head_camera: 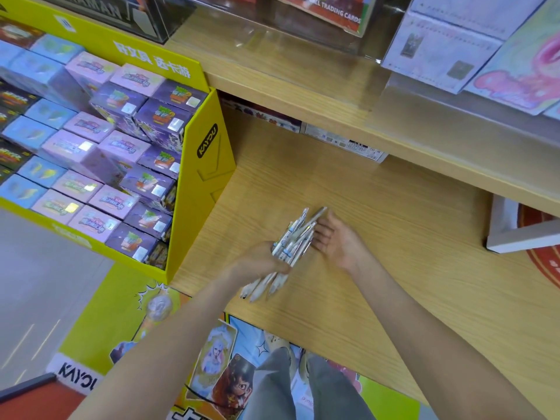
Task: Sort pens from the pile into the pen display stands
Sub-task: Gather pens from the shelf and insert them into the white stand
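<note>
This is a shop selling cards and stationery. A yellow cardboard display stand (209, 153) marked KAYOU holds tiered rows of sealed purple, pink and blue boxes (91, 165), beside light wooden shelves (363, 189) carrying a box lettered TRADING CARDS (327, 13).

A bundle of pens (291, 244), mostly white and silver-grey with small blue printed labels on the barrels, is bunched together in the grip of the left hand (259, 259). It is held above the wooden shelf (403, 225). The bundle slants, with its far ends pointing up and to the right. The near ends fan out loosely below the hand, blurred.
</note>
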